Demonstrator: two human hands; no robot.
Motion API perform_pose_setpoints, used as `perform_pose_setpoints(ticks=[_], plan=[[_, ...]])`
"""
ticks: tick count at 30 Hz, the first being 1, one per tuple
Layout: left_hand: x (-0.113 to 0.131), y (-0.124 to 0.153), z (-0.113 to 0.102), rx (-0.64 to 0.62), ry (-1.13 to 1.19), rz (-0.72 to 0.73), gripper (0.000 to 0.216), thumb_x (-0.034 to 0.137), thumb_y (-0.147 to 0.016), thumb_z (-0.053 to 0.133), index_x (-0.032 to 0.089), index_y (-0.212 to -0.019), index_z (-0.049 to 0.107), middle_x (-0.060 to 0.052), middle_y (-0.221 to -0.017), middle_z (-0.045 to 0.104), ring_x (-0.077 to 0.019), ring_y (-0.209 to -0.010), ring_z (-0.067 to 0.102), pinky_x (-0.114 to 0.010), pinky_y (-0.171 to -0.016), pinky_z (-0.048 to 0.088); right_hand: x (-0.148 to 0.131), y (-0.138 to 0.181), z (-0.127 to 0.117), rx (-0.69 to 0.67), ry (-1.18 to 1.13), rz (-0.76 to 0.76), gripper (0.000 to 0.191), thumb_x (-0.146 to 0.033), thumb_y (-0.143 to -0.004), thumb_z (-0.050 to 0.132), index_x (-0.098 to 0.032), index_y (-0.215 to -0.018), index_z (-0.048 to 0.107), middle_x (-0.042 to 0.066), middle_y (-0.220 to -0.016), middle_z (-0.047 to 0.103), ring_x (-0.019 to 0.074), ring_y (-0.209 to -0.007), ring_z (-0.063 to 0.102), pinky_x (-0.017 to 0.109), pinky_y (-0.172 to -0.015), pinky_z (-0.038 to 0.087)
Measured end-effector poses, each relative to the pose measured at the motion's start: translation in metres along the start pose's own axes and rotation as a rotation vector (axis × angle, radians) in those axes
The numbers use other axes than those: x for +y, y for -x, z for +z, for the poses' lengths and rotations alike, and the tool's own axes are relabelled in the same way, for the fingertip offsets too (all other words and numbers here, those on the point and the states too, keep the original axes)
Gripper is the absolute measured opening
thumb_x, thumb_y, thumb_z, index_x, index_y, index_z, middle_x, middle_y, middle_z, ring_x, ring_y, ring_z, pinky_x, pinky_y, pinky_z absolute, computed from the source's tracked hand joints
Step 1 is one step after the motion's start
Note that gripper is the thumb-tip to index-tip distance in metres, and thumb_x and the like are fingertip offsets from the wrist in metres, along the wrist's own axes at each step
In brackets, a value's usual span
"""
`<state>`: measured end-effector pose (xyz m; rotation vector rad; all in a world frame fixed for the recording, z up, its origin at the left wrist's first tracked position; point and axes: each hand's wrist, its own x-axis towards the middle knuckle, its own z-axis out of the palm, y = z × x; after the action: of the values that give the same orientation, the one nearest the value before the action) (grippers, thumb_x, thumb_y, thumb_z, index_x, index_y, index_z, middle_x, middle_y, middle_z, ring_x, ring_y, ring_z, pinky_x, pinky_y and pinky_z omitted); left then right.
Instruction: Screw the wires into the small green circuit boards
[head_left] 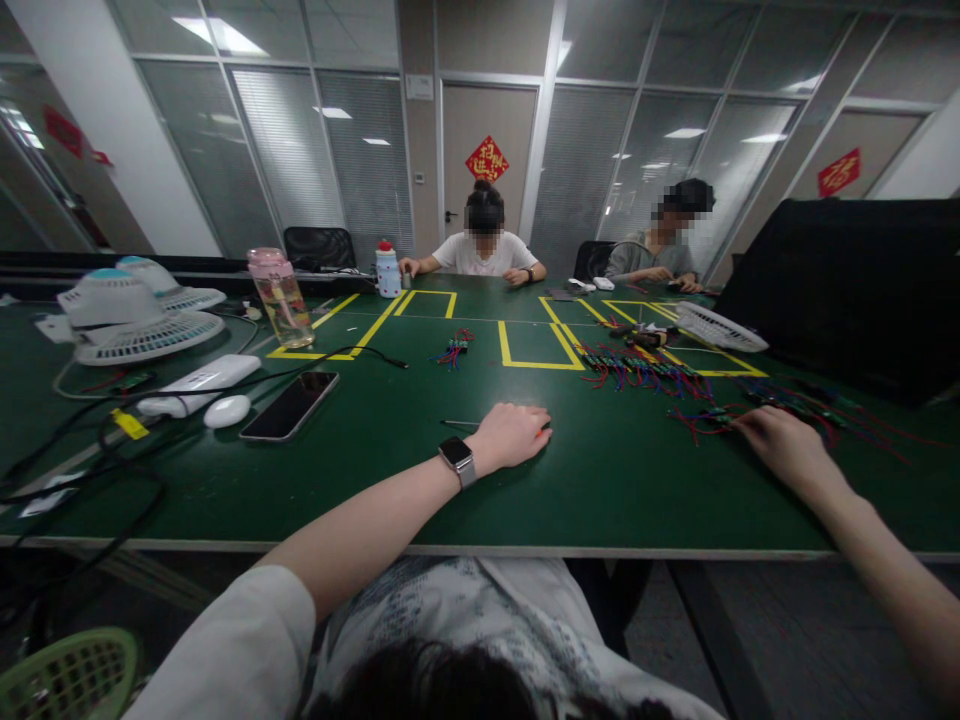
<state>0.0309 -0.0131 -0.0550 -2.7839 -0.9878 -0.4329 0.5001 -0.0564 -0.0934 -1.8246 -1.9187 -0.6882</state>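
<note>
My left hand (pixel 512 436), with a smartwatch (pixel 457 459) on its wrist, lies curled on the green table (pixel 600 480) over a thin tool (pixel 459 423) whose metal shaft sticks out to the left; an orange tip shows at the fingers. My right hand (pixel 772 440) reaches to the right and touches a small circuit board with red and blue wires (pixel 709 415). More such wired boards (pixel 637 368) lie in a row just beyond, and one small bundle (pixel 454 350) sits at the table's middle.
On the left lie a phone (pixel 290 405), a white mouse (pixel 226 410), a power strip (pixel 199 383), cables, two desk fans (pixel 127 315) and a pink-lidded bottle (pixel 281 297). Yellow tape boxes (pixel 536 345) mark the table. Two people sit at the far side. A black panel (pixel 862 290) stands on the right.
</note>
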Motion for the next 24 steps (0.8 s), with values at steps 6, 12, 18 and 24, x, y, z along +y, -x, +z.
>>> perform_pose_setpoints(ticks=[6, 12, 18, 24], plan=[[0.0, 0.0, 0.001, 0.012, -0.004, 0.005, 0.035, 0.037, -0.095, 0.037, 0.021, -0.112, 0.063, -0.006, -0.116, 0.067, -0.0217, -0.094, 0.068, -0.031, -0.074, 0.053, 0.005, 0.004, 0.004, 0.002, 0.0, -0.016, 0.039, -0.044, -0.087, 0.039, -0.016, -0.08, 0.065, 0.011, -0.082, 0.066, 0.0233, -0.075, 0.062, 0.032, -0.065, 0.047], [0.0, 0.001, 0.0, 0.007, 0.001, 0.01, 0.035, 0.038, -0.095, 0.037, 0.021, -0.111, 0.063, -0.006, -0.118, 0.067, -0.0219, -0.094, 0.068, -0.031, -0.074, 0.053, -0.001, 0.01, -0.001, 0.008, -0.003, -0.043, 0.039, -0.047, -0.087, 0.042, -0.018, -0.075, 0.065, 0.009, -0.081, 0.066, 0.023, -0.072, 0.063, 0.032, -0.064, 0.049], [0.001, 0.001, -0.003, -0.013, 0.001, -0.006, 0.034, 0.037, -0.096, 0.037, 0.022, -0.113, 0.063, -0.007, -0.117, 0.066, -0.022, -0.095, 0.068, -0.032, -0.075, 0.053, -0.006, 0.013, -0.006, -0.001, 0.018, -0.085, 0.032, -0.039, -0.084, 0.047, -0.018, -0.08, 0.071, 0.01, -0.091, 0.067, 0.0234, -0.079, 0.065, 0.033, -0.068, 0.052], [0.0, 0.0, -0.003, -0.016, 0.0, -0.003, 0.035, 0.038, -0.096, 0.037, 0.022, -0.113, 0.063, -0.007, -0.119, 0.066, -0.0219, -0.094, 0.068, -0.032, -0.075, 0.053, -0.003, 0.013, -0.005, 0.001, 0.036, -0.125, 0.034, -0.037, -0.084, 0.047, -0.017, -0.083, 0.075, 0.01, -0.097, 0.07, 0.0234, -0.079, 0.067, 0.035, -0.073, 0.055]])
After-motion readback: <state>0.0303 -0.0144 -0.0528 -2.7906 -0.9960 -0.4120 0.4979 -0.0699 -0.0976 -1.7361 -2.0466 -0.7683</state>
